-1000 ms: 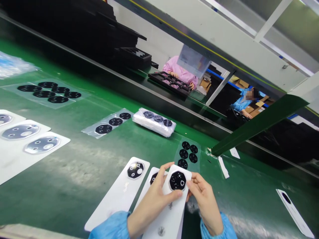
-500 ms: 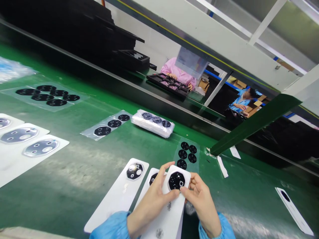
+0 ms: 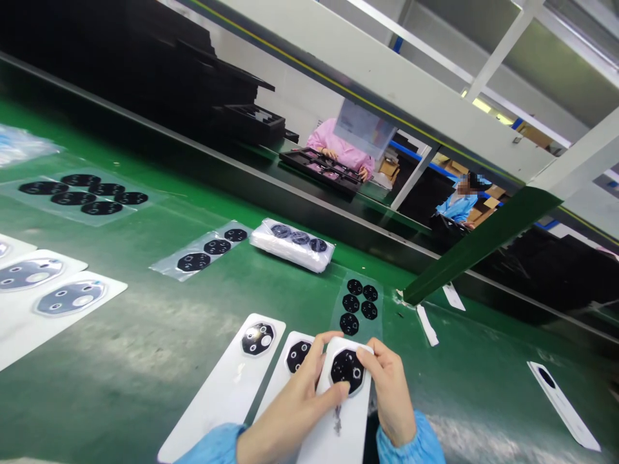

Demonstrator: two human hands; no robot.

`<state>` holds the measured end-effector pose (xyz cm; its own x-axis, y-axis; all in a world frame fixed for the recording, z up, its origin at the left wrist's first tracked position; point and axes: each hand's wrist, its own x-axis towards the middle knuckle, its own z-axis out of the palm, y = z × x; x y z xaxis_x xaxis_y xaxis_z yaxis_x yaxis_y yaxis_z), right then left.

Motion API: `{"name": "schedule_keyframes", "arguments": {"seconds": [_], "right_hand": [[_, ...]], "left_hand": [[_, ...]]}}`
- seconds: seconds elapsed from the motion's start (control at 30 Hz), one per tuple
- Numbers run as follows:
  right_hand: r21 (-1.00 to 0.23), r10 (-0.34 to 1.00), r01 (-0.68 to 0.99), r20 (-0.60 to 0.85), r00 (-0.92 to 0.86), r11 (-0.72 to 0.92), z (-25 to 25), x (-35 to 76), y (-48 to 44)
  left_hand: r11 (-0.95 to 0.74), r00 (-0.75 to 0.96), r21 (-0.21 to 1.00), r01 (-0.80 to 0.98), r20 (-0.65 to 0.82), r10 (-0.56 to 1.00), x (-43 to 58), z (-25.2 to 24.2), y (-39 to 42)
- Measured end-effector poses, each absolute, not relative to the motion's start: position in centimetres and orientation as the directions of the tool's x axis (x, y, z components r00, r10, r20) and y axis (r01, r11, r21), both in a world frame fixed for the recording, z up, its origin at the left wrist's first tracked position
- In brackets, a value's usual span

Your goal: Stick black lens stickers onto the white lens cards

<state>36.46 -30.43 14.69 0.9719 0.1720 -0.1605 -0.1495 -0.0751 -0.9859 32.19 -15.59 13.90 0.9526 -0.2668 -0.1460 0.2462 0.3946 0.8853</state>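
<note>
From my end of the feed, I have a flat white panel with rounded corners (image 3: 333, 428) low in view, held over the painted green surface (image 3: 474, 367). The fingers of the left hand (image 3: 297, 406) are closed around its left side, the thumb lying across the lower edge of a glossy black octagonal plate (image 3: 345, 368) on the panel. The right hand (image 3: 393, 386) pinches the upper right corner, thumb bent over the front near the plate; I cannot tell how its fingers sit behind. Just left, I see two similar white panels (image 3: 222, 396) with black plates. Beyond the held panel lies a clear plastic sheet carrying black octagonal pieces (image 3: 360, 304).
</note>
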Motion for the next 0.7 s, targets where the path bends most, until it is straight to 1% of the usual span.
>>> {"name": "schedule_keyframes", "arguments": {"seconds": [0.17,0.33,0.43,0.57,0.63,0.7], "right_hand": [[-0.983,0.253,-0.057,-0.102,0.962,-0.177,15.2,36.5,-30.3],[-0.972,0.307,-0.029,-0.103,0.946,-0.234,15.7,36.5,-30.2],[-0.969,0.283,-0.027,-0.099,0.954,-0.247,15.6,36.3,-29.8],[-0.98,0.222,-0.095,-0.133,0.966,-0.173,15.0,36.3,-29.2],[-0.981,0.209,-0.131,-0.158,0.965,-0.141,14.9,36.4,-29.0],[-0.982,0.199,-0.136,-0.161,0.967,-0.133,14.9,36.6,-29.0]], "left_hand": [[0.309,0.975,0.928,0.21,-0.173,-0.142,33.2,14.4,-15.5],[0.339,0.971,0.911,0.233,-0.196,-0.139,33.7,15.3,-15.2],[0.377,0.966,0.89,0.257,-0.222,-0.134,33.6,15.4,-15.2],[0.41,0.96,0.868,0.281,-0.255,-0.119,33.7,15.3,-15.1],[0.416,0.954,0.859,0.298,-0.258,-0.152,33.6,15.4,-14.8],[0.431,0.947,0.848,0.31,-0.233,-0.222,33.3,15.5,-14.3]]}}
